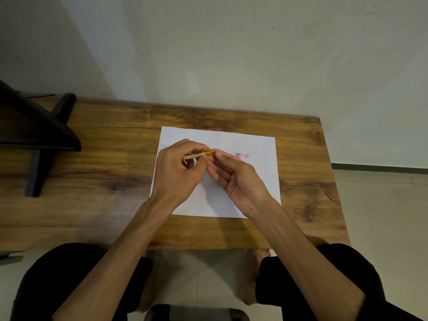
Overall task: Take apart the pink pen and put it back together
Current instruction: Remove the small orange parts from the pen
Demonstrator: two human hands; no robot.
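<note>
Over a white sheet of paper, my left hand grips a thin pen body that looks amber with a pale section, held level. My right hand meets it at the pen body's right tip, thumb and fingertips pinching that end, palm turned up. A small pink pen piece lies on the paper just right of my right fingers, apart from both hands. Much of the pen body is hidden inside my left fist.
The paper lies on a wooden table against a pale wall. A black stand occupies the table's left end. My knees and bare feet show below the table's near edge, above a dark stool seat.
</note>
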